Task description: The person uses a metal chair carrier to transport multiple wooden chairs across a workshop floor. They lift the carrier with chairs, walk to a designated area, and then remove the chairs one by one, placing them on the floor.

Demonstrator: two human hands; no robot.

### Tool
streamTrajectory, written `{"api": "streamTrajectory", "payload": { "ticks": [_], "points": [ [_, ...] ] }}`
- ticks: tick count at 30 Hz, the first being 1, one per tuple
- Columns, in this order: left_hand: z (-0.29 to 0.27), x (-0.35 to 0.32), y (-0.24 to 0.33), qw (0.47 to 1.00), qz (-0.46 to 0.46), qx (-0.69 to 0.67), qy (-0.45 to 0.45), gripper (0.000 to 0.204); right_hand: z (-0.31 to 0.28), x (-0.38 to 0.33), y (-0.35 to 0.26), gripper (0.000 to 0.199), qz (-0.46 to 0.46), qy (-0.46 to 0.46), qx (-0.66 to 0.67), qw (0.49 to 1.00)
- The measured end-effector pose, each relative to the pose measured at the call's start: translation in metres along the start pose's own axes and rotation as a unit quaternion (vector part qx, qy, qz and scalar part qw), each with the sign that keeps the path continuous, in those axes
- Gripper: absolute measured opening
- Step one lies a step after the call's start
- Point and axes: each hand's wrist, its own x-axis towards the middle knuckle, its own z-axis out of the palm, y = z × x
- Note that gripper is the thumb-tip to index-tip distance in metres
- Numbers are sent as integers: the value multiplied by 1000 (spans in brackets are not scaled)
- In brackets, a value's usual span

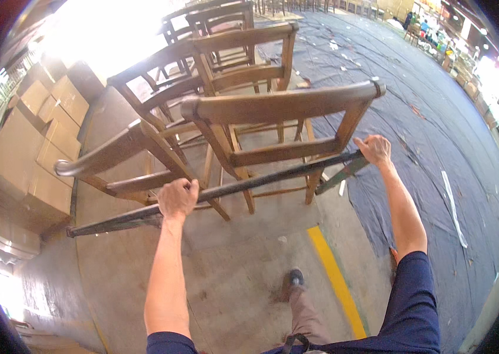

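Both hands clamp a dark bar (220,192): the left hand (177,197) near its middle, the right hand (374,150) at its far end. Wooden chairs (273,118) stand stacked just beyond the bar, cardboard boxes (37,147) to its left.

far chairs (214,17) glare-washed, distant stalls (438,35) tiny

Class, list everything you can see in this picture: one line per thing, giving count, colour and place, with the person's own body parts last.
Push bar: one, dark metal, across the middle, gripped at both ends.
Chairs: several, brown wood, stacked just beyond the bar; exact count unclear.
Boxes: many, tan cardboard, stacked at left.
Tarp: one, blue-grey, covering the floor at right.
Floor line: one, yellow, on the concrete below centre.
Shoe: one, dark, on the concrete.
Left hand: closed on the bar's left part.
Right hand: closed on the bar's right end.
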Motion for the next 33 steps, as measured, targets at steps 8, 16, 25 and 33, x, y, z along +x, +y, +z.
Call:
{"api": "streamTrajectory", "payload": {
  "ticks": [8, 16, 25, 33],
  "points": [
    [35, 109, 15, 998, 19, -39, 36, 30, 40, 117, -19, 52, -8, 19, 15, 1000],
    [55, 196, -26, 999, -8, -33, 11, 34, 70, 168, -56, 46, -6, 59, 10, 998],
    [85, 269, -66, 997, -64, -36, -17, 31, 112, 222, -116, 44, 19, 79, 31, 996],
    [106, 342, -115, 998, -60, -27, -19, 32, 121, 250, -180, 43, 74, 86, 13, 993]
  ]
}}
